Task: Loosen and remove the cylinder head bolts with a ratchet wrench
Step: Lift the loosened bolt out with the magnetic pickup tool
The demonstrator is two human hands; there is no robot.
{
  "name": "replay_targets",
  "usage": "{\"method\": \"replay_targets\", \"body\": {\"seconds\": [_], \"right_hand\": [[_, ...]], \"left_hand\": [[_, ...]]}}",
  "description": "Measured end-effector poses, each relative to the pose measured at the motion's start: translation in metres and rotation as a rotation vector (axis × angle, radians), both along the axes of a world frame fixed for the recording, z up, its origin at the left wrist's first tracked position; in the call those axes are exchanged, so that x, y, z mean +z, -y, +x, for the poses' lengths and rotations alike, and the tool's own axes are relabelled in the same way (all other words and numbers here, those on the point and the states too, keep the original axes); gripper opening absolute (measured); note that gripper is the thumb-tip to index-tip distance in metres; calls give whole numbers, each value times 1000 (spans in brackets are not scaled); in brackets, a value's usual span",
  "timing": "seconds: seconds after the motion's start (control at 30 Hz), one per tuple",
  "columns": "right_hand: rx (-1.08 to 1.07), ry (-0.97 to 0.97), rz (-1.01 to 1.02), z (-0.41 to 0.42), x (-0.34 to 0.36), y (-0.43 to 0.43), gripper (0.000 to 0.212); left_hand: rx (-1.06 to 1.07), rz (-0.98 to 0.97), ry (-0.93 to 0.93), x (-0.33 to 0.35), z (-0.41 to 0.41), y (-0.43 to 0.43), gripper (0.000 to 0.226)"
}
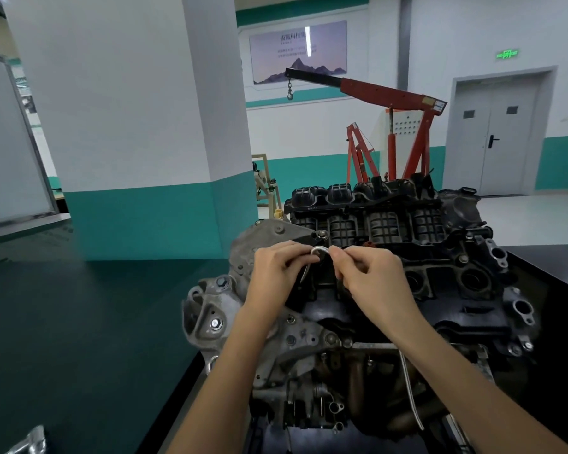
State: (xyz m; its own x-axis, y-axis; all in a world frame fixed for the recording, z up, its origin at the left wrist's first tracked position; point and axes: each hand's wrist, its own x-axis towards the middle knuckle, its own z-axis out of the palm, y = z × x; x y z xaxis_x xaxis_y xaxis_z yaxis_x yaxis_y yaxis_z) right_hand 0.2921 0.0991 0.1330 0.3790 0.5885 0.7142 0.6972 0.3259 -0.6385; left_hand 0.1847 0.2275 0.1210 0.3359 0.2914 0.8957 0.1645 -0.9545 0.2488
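Observation:
A dark, greasy engine [368, 303] stands in front of me, its black cylinder head [446, 283] on top with round openings along it. Both my hands meet above the head's left end. My left hand [276, 273] grips the silver ratchet wrench [318, 252] near its rounded head, and the handle runs down under my palm. My right hand [368, 273] pinches the wrench head from the right with thumb and fingertips. What sits under the wrench head is hidden by my fingers. A bolt [322, 233] shows just behind the hands.
A black intake manifold [368, 208] rises behind the head. A grey mounting bracket [217, 309] juts out at the left. The engine rests on a black stand [545, 267] beside a dark green table [79, 322]. A red engine hoist [394, 126] stands behind, and a shiny metal piece [30, 442] lies bottom left.

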Motion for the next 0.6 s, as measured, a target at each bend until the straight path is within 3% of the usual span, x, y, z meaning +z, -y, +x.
{"method": "replay_targets", "body": {"seconds": [0.27, 0.4, 0.6], "right_hand": [[-72, -64, 53, 10, 13, 15, 46], [-50, -141, 36, 12, 13, 21, 46], [79, -298, 73, 18, 19, 39, 44]], "left_hand": [[96, -289, 82, -26, -18, -17, 13], [196, -232, -38, -40, -15, -15, 15], [509, -162, -253, -45, 16, -8, 36]]}}
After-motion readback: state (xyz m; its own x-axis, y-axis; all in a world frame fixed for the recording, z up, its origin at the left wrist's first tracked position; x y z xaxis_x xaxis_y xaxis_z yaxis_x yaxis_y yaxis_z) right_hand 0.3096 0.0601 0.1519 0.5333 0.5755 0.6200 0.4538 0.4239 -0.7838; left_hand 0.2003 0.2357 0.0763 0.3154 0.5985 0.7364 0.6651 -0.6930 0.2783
